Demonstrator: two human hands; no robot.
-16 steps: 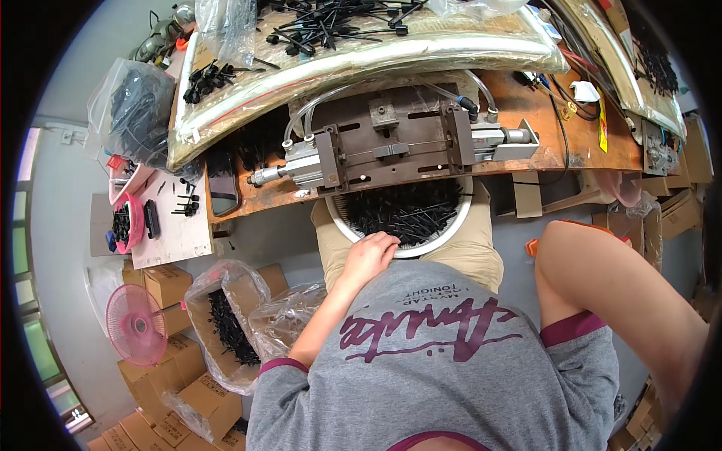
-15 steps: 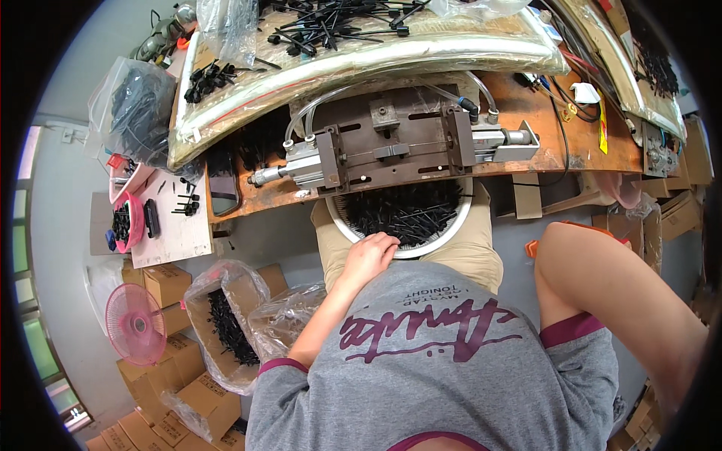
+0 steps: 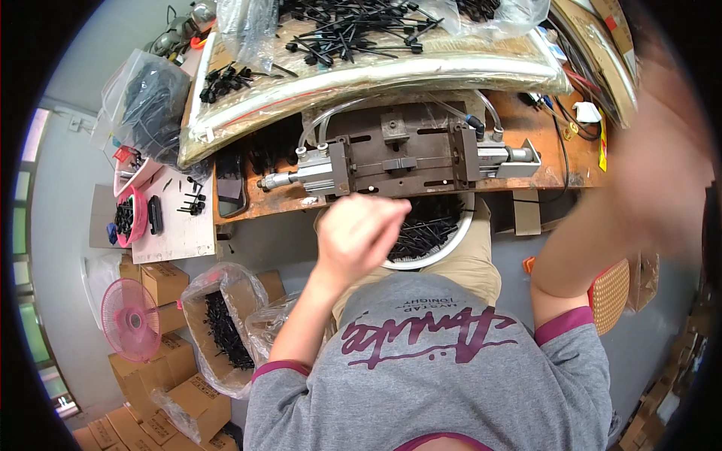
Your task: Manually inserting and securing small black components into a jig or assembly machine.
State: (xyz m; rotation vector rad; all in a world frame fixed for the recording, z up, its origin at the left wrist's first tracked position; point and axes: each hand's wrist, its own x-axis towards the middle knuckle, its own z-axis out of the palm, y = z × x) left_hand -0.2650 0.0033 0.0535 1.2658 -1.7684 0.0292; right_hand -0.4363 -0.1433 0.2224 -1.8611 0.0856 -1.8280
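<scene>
My left hand (image 3: 356, 239) is raised over the left side of a round white basket (image 3: 456, 239), its fingers curled together. Whatever they hold, if anything, is hidden. The basket rests on my lap and is full of thin black plastic parts (image 3: 429, 231). Close to the camera on the right, my right hand (image 3: 662, 150) is smeared by motion, so its fingers cannot be read. In front of the basket, on the bench edge, sits a dark metal clamping fixture (image 3: 398, 154) with an air cylinder (image 3: 312, 174) on the left and another (image 3: 496, 159) on the right.
A plastic-wrapped raised board (image 3: 361, 75) carries a heap of black stemmed parts (image 3: 346, 30) behind the fixture. At left are a pink basket (image 3: 134, 218) of parts, a pink fan (image 3: 131, 319), cartons (image 3: 197, 398) and a lined box (image 3: 226, 323). A woven stool (image 3: 611, 293) stands at right.
My left hand has lifted off the basket's rim and its fingers have curled. My right arm has swung up and forward, bringing the blurred hand into view at the right.
</scene>
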